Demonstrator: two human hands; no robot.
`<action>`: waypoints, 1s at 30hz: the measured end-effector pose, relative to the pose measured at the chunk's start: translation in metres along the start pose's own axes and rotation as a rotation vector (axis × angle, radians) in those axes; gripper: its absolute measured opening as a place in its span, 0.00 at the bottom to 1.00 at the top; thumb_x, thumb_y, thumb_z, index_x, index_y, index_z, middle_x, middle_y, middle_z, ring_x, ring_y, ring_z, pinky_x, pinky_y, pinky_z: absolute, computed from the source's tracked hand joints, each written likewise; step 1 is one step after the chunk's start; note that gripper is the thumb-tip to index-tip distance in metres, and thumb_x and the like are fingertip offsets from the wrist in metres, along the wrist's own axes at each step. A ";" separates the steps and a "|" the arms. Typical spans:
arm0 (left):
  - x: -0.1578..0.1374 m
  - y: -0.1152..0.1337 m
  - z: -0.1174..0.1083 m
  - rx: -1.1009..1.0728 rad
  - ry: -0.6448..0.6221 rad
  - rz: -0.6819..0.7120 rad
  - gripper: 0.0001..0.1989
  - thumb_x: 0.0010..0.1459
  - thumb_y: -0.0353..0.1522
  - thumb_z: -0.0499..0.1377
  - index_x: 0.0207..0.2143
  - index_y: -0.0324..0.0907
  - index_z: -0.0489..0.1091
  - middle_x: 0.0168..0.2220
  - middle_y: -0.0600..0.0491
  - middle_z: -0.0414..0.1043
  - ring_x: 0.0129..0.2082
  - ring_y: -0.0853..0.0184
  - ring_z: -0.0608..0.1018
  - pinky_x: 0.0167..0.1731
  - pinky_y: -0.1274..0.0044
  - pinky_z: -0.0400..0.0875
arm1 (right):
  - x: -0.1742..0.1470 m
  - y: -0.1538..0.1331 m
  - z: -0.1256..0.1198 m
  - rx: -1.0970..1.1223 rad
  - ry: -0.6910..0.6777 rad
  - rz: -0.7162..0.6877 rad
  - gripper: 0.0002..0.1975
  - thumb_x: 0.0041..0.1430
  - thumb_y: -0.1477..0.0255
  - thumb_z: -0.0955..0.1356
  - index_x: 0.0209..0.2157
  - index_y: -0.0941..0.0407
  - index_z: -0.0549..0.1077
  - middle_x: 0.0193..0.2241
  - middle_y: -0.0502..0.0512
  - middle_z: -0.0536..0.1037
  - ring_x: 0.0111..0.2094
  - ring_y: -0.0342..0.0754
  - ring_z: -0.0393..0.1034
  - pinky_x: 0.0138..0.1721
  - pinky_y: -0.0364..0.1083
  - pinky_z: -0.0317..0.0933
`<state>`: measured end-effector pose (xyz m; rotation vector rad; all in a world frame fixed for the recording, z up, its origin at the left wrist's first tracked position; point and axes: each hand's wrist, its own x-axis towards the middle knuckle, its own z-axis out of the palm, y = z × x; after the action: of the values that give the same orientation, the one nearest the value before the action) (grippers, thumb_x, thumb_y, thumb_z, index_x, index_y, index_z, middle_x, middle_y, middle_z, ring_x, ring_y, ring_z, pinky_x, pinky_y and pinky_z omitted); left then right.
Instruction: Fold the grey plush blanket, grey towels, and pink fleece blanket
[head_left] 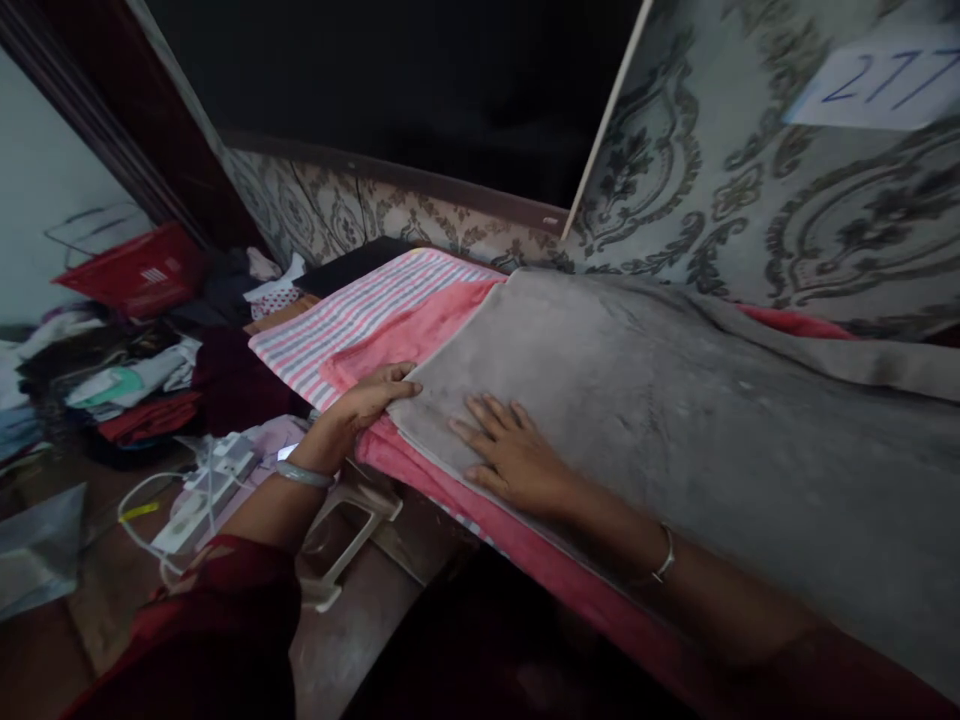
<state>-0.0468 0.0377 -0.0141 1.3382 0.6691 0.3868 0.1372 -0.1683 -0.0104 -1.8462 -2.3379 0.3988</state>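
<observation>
A grey, soft-looking blanket [675, 430] is spread over pink cloth, which shows along its left and near edges. My left hand [367, 398] is closed at the blanket's left corner, its thumb lying over the edge; some of its fingers are hidden. Flat on the grey surface, a little to the right, rests my right hand [510, 455] with its fingers spread and nothing held. Beneath these layers, a pink, white and grey striped cloth [322, 330] reaches out to the left.
A large dark screen [420, 90] hangs on the patterned wall [675, 180] behind. Piled clothes [142, 380] and a red bag [142, 270] lie at left. Below are a white power strip [202, 500] with cables and a pale plastic stool [352, 540].
</observation>
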 end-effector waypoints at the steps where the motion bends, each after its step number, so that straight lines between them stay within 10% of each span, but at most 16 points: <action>1: 0.000 0.002 0.001 0.002 0.003 -0.001 0.15 0.41 0.32 0.70 0.33 0.38 0.73 0.25 0.55 0.77 0.22 0.70 0.76 0.23 0.81 0.70 | -0.006 -0.002 -0.001 0.029 -0.012 -0.039 0.34 0.70 0.52 0.61 0.71 0.49 0.53 0.73 0.60 0.43 0.73 0.61 0.34 0.69 0.67 0.33; 6: -0.004 0.013 0.004 0.016 0.037 -0.037 0.18 0.38 0.32 0.71 0.35 0.39 0.74 0.25 0.54 0.77 0.22 0.68 0.77 0.23 0.80 0.72 | -0.056 -0.004 -0.016 0.220 -0.014 -0.163 0.35 0.71 0.51 0.60 0.72 0.47 0.50 0.71 0.56 0.52 0.72 0.52 0.43 0.70 0.57 0.39; 16: 0.001 0.045 0.013 0.150 0.097 -0.190 0.14 0.40 0.37 0.73 0.29 0.41 0.77 0.29 0.48 0.81 0.27 0.60 0.81 0.29 0.74 0.78 | -0.158 0.069 -0.024 -0.015 0.227 0.509 0.32 0.69 0.60 0.62 0.71 0.49 0.55 0.72 0.61 0.48 0.72 0.63 0.39 0.68 0.67 0.43; 24: 0.042 0.084 0.031 0.400 -0.029 -0.249 0.20 0.34 0.41 0.76 0.25 0.37 0.77 0.26 0.44 0.80 0.25 0.59 0.80 0.28 0.73 0.76 | -0.167 0.069 -0.003 -0.074 0.302 0.500 0.30 0.71 0.59 0.62 0.71 0.49 0.56 0.72 0.60 0.46 0.72 0.63 0.38 0.68 0.68 0.40; 30: 0.078 0.097 0.051 0.607 0.237 -0.219 0.17 0.38 0.41 0.72 0.20 0.37 0.73 0.26 0.45 0.78 0.27 0.58 0.80 0.31 0.71 0.75 | -0.166 0.071 -0.003 -0.046 0.305 0.526 0.30 0.72 0.58 0.61 0.71 0.47 0.54 0.73 0.58 0.45 0.73 0.60 0.35 0.69 0.66 0.35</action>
<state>0.0561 0.0668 0.0669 1.7819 1.1834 0.1659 0.2443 -0.3132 -0.0185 -2.3408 -1.6656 0.0989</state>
